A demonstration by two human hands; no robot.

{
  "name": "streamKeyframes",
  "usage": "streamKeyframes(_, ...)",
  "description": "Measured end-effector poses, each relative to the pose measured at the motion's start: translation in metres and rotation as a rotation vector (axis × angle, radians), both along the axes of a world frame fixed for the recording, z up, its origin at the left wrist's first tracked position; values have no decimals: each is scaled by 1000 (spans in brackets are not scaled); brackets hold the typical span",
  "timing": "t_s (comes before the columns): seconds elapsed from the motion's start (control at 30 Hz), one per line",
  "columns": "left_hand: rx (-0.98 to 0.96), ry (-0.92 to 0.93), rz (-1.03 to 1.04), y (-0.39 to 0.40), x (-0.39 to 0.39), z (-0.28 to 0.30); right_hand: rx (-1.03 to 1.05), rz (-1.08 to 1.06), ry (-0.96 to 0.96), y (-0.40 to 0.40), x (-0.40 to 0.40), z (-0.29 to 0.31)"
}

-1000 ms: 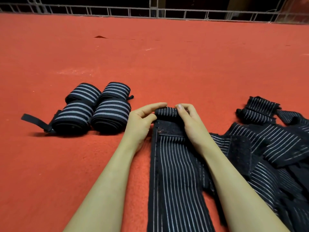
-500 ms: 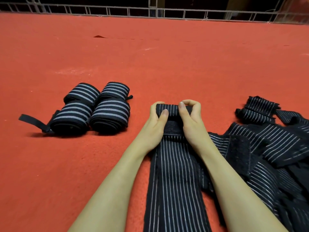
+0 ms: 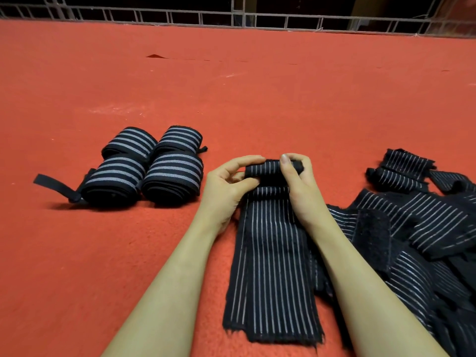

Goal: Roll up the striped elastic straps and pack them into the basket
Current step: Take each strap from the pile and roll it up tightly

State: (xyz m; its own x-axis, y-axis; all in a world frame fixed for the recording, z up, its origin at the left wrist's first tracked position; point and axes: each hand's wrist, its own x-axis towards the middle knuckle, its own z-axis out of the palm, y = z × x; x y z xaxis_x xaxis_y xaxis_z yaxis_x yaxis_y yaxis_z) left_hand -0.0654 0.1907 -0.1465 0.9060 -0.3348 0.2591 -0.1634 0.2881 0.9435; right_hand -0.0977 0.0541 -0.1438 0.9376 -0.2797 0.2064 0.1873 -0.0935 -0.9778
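Both hands hold the small started roll (image 3: 268, 168) crosswise: left hand (image 3: 226, 186) pinches its left end, right hand (image 3: 300, 184) its right. The striped elastic strap (image 3: 273, 266) trails lengthwise over the red floor (image 3: 231, 99) toward the person, so rolling comes nearward.

Strap (image 3: 273, 243) far end now rolled thicker, turned toward person; left hand (image 3: 226, 186) regripped roll's end.
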Motion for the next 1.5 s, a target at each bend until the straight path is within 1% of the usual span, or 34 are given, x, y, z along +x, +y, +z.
streamKeyframes(0.07,14,-27,-2,-2,-1,2,25,-2,-21,0,-1,0)
streamKeyframes(0.2,-7,-47,126,-3,-2,3,31,62,-9,0,1,-4)
streamKeyframes(0.33,-81,9,201,0,4,1,-69,148,14,-2,0,-7)
streamKeyframes(0.43,-76,-28,225,0,6,1,-168,171,31,-3,0,-9)
streamKeyframes(0.57,-82,-42,209,2,6,-1,-192,267,87,1,-2,-9)
streamKeyframes(0.63,-74,-48,220,3,8,-1,-164,272,79,2,-1,-8)
streamKeyframes(0.67,-86,-40,224,3,9,-1,-142,243,51,2,0,-7)
streamKeyframes(0.73,-121,-2,218,3,9,-1,-120,115,-28,2,1,-5)
streamKeyframes(0.8,-144,35,207,3,7,2,-61,41,-56,2,0,-3)
streamKeyframes(0.9,-134,33,214,2,5,4,102,80,-41,1,0,-2)
streamKeyframes(0.93,-123,20,227,2,5,5,121,105,-33,1,0,-2)
streamKeyframes(1.07,-50,-41,281,3,6,4,-68,130,-60,-1,2,-10)
streamKeyframes(1.1,-31,-61,284,2,5,4,-78,129,-60,0,2,-10)
streamKeyframes(1.17,-20,-84,271,1,4,5,-50,117,-57,0,2,-11)
streamKeyframes(1.3,-90,-10,171,1,4,5,5,88,-63,-2,0,-8)
streamKeyframes(1.37,-108,-2,173,2,5,4,12,104,-79,-1,-1,-5)
streamKeyframes(1.5,-113,-33,211,2,6,4,176,144,-84,-1,-4,-1)
